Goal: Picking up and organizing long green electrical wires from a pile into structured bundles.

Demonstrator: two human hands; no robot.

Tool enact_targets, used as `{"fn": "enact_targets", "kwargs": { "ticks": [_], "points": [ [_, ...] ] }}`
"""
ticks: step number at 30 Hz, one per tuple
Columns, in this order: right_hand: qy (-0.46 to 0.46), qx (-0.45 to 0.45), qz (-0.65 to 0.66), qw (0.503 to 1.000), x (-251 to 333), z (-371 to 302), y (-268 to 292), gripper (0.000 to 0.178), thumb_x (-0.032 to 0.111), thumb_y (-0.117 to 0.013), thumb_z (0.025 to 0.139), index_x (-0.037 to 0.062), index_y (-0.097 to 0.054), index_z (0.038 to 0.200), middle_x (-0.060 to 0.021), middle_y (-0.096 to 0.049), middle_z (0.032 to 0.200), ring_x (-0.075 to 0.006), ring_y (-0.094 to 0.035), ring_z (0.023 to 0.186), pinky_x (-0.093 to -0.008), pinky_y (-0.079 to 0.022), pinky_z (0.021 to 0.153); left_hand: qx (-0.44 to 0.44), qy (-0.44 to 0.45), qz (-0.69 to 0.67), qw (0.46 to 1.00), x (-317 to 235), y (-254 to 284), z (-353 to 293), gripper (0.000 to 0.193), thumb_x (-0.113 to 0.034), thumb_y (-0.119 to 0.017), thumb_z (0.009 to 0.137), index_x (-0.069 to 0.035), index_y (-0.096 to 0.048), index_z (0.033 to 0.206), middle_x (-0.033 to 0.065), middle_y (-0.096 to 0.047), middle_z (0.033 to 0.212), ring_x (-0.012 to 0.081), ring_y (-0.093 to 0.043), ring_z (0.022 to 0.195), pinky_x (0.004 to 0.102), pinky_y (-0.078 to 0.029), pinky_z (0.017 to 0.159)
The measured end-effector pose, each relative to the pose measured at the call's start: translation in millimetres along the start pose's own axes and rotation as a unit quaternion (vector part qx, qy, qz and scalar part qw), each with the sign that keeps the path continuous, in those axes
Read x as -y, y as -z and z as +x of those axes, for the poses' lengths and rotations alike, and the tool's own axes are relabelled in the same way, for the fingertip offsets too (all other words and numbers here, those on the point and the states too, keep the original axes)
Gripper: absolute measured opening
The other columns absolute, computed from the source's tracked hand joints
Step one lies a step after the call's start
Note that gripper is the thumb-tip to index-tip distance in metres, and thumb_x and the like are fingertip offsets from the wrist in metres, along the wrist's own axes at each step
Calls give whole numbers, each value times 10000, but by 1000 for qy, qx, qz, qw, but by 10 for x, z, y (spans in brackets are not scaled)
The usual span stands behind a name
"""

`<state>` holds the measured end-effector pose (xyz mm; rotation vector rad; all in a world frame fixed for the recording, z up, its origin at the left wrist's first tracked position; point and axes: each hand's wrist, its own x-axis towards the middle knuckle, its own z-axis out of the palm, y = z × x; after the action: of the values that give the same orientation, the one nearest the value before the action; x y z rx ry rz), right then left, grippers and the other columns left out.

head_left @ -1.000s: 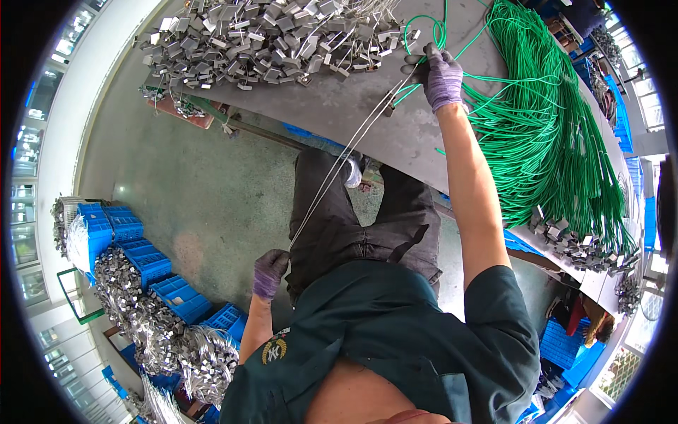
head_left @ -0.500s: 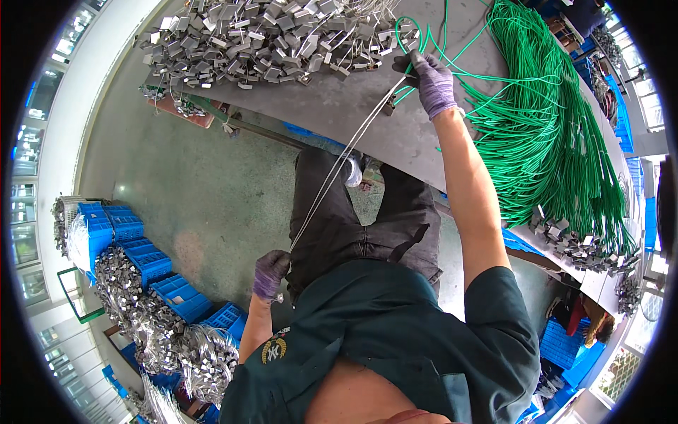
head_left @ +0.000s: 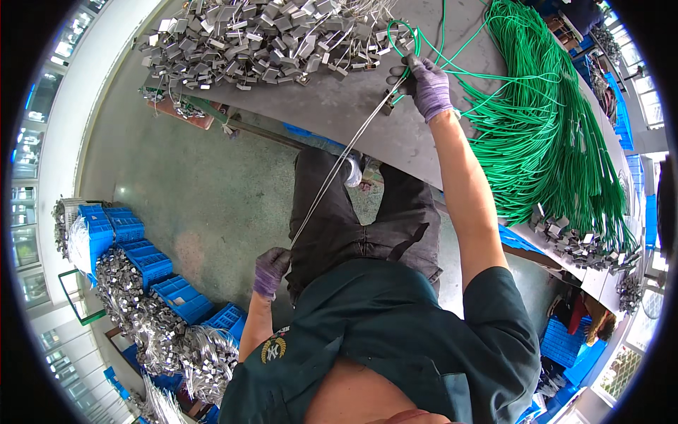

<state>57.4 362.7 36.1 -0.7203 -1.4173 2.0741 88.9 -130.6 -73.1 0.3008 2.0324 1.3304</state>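
Two thin pale wires stretch taut on a slant between my hands, above my lap. My left hand, in a purple-grey glove, is closed around their lower end beside my hip. Over the table's near edge, my right hand, gloved alike, is closed on their upper end. A looped green wire passes at its fingers; the fingers partly hide how the wires meet. Just left of that hand is a small metal block.
A heap of small metal blocks with wires covers the left of the grey table. A thick bundle of green wires lies on the right. Blue crates and more wired blocks stand at the lower left.
My right hand has shifted slightly left and down, and the green loop has moved a little left with it. My left hand stays almost in place.
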Motion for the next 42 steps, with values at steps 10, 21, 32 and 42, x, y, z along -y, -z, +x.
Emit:
{"fn": "enact_targets", "kwargs": {
  "ticks": [10,21,32,42],
  "points": [
    [-6,-17,31,999,-94,-18,-1,258,245,-544,922,4,-537,1014,-143,-663,815,-253,-670,651,-270,-489,475,-14,7,7,1000,-34,-12,-5,147,-149,-599,862,-12,-650,853,-17,-499,564,57,-426,491,219,-331,452],
    [13,-24,84,996,-223,13,54,220,222,-509,933,13,-521,998,-146,-652,812,-261,-658,635,-293,-489,477,-6,7,0,1000,-69,-15,-19,173,-190,-620,855,-20,-651,839,-6,-530,587,70,-470,529,229,-367,482],
    [2,1,145,989,-423,-56,54,227,226,-482,947,17,-521,1029,-137,-644,844,-251,-648,667,-302,-483,499,-8,22,4,1000,-191,-87,-37,145,-171,-629,846,-29,-651,826,-17,-544,627,70,-476,557,227,-379,502],
    [-127,122,52,983,-766,-896,-473,235,219,-619,859,-7,-605,920,-92,-670,812,-159,-632,661,-250,-488,519,-29,24,28,999,-307,-174,13,162,-192,-630,845,-32,-648,825,2,-535,623,75,-485,570,239,-394,516]
  ]
}}
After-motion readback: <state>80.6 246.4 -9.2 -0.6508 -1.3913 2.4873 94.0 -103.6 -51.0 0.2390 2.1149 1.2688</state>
